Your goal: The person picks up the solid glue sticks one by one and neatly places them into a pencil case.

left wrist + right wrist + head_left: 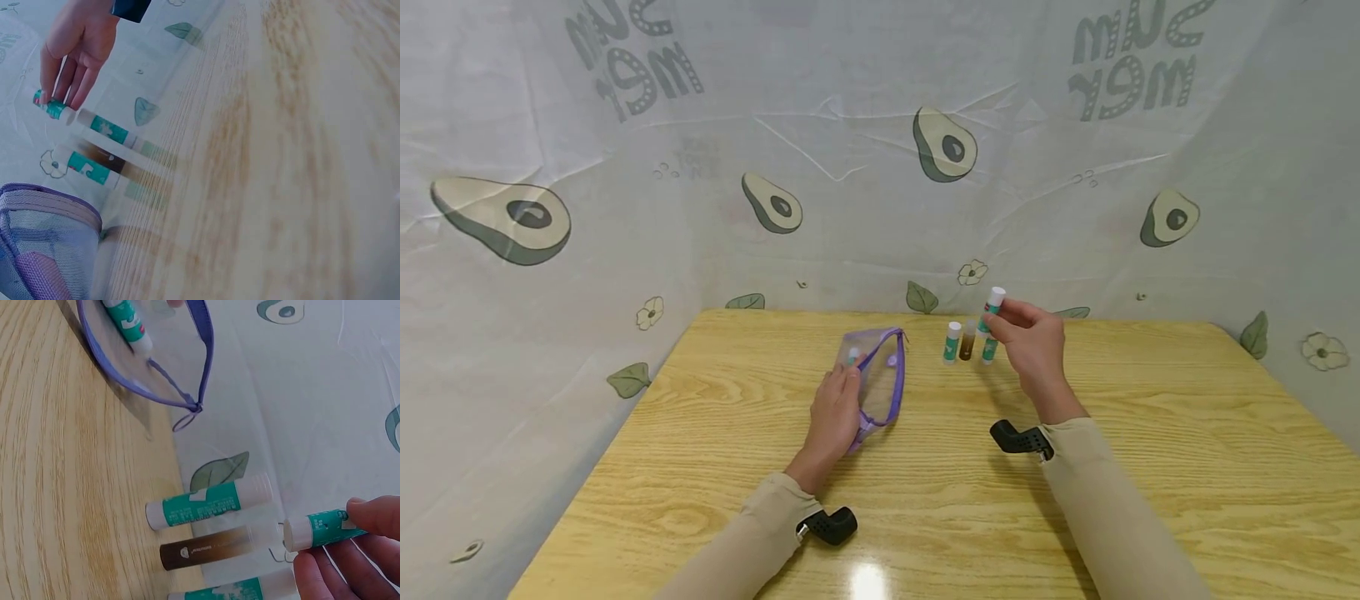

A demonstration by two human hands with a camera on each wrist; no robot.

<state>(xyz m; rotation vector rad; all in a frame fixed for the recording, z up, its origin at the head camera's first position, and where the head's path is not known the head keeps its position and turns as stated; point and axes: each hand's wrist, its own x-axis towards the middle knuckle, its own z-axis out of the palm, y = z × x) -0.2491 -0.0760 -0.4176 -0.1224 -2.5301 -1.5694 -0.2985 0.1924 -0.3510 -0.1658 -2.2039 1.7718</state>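
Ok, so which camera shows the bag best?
The head view: the whole bag fits in frame, partly behind the left hand. The right wrist view crops it but shows its open mouth and a green tube inside. The left wrist view catches only part of it, lower left.

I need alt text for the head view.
A right hand holds a cylindrical green-and-white tube above a wooden table, where two similar upright tubes flank a brown cylinder. A left hand grips an open, purple-edged mesh pouch containing another tube.
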